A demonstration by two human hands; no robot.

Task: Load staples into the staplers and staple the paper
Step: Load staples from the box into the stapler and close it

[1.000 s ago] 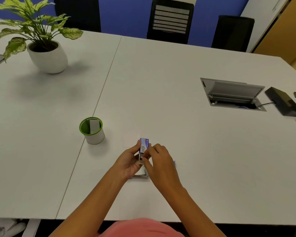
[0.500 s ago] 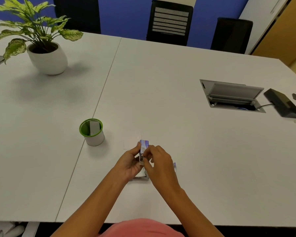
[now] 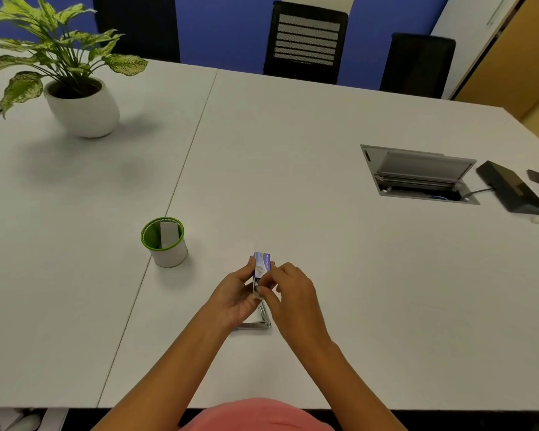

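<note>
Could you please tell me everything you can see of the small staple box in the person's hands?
The staple box is a small purple-and-white printed carton, apparently cardboard. It is raised above the table, roughly upright. The left hand pinches its side while the right hand works at its lower end, where an inner tray seems drawn out. Its print is unreadable.

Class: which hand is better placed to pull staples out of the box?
The right hand. Its fingertips are already pinching at the near end of the staple box, while the left hand is wrapped around the box, holding it above the open stapler.
</note>
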